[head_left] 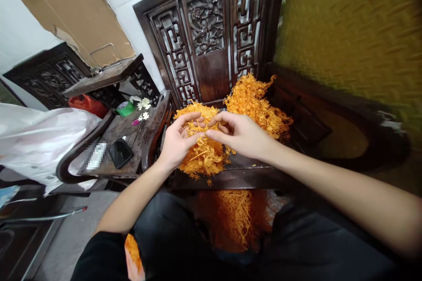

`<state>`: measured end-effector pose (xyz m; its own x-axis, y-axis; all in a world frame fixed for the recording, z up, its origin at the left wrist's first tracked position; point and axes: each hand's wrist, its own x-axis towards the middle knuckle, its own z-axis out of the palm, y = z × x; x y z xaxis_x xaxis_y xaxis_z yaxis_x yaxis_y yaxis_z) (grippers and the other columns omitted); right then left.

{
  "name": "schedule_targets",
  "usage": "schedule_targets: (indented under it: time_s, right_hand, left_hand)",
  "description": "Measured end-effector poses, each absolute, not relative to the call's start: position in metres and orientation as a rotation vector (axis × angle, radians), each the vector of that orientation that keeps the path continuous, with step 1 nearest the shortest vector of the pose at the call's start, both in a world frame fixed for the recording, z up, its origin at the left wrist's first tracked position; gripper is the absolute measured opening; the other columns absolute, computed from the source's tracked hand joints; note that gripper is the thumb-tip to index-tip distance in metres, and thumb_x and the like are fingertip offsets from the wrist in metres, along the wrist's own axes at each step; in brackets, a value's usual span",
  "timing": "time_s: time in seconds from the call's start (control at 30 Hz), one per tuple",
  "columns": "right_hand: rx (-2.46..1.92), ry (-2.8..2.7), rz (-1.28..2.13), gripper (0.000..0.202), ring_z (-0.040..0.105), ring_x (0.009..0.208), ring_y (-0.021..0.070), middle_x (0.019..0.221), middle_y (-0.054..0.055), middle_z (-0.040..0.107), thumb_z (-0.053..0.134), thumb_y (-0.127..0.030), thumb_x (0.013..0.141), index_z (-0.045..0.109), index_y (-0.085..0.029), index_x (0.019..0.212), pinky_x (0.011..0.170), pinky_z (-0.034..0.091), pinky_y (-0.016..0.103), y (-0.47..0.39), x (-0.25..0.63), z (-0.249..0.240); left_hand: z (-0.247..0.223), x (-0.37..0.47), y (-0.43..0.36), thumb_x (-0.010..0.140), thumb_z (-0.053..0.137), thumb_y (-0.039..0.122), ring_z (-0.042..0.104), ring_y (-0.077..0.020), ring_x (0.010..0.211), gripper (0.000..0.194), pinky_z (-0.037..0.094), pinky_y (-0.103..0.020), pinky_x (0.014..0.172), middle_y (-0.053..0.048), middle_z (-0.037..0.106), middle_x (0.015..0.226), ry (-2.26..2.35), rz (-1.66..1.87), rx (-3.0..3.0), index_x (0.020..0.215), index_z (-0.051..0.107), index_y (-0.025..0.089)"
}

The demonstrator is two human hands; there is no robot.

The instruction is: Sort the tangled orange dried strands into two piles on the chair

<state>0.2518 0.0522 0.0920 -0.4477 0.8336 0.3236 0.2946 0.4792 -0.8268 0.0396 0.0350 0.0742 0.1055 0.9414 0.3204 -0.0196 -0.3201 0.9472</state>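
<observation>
A pile of small orange flower-like pieces (206, 162), plastic by their look, lies on the dark wooden seat in front of me. Over this pile my left hand (178, 142) curls, its thumb and fingers closed around an orange piece. My right hand (242, 134) faces it from the other side, thumb and forefinger pinched near the left thumb tip. What exactly the right fingertips hold is too small to make out. Behind the right hand rises a second orange heap (255, 103). More orange strands (235, 215) hang or lie below the seat edge, between my knees.
A carved wooden backrest (211, 70) stands behind the piles. To the left, a wooden side table (115, 140) carries a black phone (120, 153), a green tape roll (125, 108) and small white flowers (143, 104). White plastic bags (42, 140) bulge at far left.
</observation>
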Motion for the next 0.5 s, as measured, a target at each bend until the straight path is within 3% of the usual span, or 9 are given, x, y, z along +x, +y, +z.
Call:
schedule_targets:
  time_s: [0.13,0.23,0.37,0.5]
  right_hand:
    - [-0.999,-2.232,0.805,0.018,0.048,0.064,0.0126,0.071,-0.002,0.058,0.074,-0.028,0.083,0.072,-0.016,0.096,0.064,0.034,0.028,0.055,0.252,0.084]
    - [-0.992,-2.421,0.794,0.018,0.055,0.071,0.0143,0.081,0.002,0.067,0.070,-0.013,0.077,0.070,-0.017,0.095,0.068,0.038,0.028,0.057,0.251,0.078]
    - [-1.001,-2.698,0.789,0.010,0.049,0.062,0.0128,0.068,-0.001,0.060,0.073,-0.017,0.078,0.064,-0.017,0.075,0.062,0.033,0.029,0.060,0.258,0.080]
    - [-0.915,-2.583,1.003,0.021,0.044,0.055,0.0101,0.063,-0.005,0.052,0.084,-0.032,0.075,0.073,-0.019,0.086,0.056,0.030,0.027,0.070,0.283,0.097]
  left_hand:
    - [0.076,0.040,0.033,0.068,0.094,0.022,0.072,-0.0186,0.105,0.060,0.060,-0.033,0.093,-0.007,0.073,0.121,0.903,1.468,1.524,0.123,0.070,0.024]
    - [0.079,0.040,0.031,0.068,0.093,0.019,0.071,-0.0169,0.105,0.063,0.061,-0.028,0.089,-0.006,0.070,0.125,0.841,1.552,1.509,0.126,0.069,0.026]
    - [0.080,0.039,0.031,0.070,0.092,0.018,0.069,-0.0167,0.104,0.063,0.063,-0.025,0.080,-0.006,0.068,0.128,0.789,1.568,1.494,0.128,0.069,0.029]
    - [0.080,0.039,0.031,0.073,0.090,0.022,0.069,-0.0188,0.103,0.061,0.064,-0.025,0.072,-0.006,0.068,0.130,0.792,1.504,1.515,0.129,0.069,0.030]
